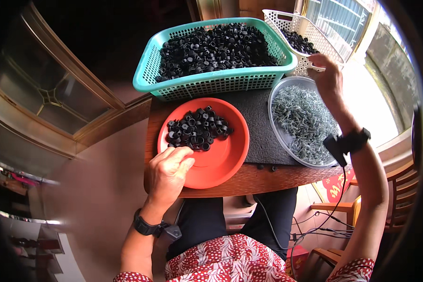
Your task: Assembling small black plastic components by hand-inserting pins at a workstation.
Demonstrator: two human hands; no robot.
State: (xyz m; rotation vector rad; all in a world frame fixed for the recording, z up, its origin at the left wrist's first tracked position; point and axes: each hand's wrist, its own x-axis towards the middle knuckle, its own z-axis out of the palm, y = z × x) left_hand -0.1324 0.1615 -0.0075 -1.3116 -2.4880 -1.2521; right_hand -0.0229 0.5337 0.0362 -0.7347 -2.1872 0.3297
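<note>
My left hand [168, 170] is at the near left rim of a red plastic bowl [207, 174], with its fingers bent together over the rim. Whatever they hold, if anything, is hidden. Small black plastic caps [197, 129] lie heaped in the bowl just beyond the fingertips. Over at the right, my right hand [329, 77] is raised at the near side of a white perforated basket [331, 44], fingers curved and somewhat apart, with nothing visible between them. Similar black pieces [300, 42] lie in that basket. Below this hand stands a clear round tub [286, 150] full of silvery screws [303, 117].
A large green basket [221, 77] of black caps stands at the back. A dark foam mat [258, 127] lies on the wooden table [221, 190], with two loose black pieces [267, 168] near its front edge. Cables [315, 230] hang by a wooden chair [399, 192] at right.
</note>
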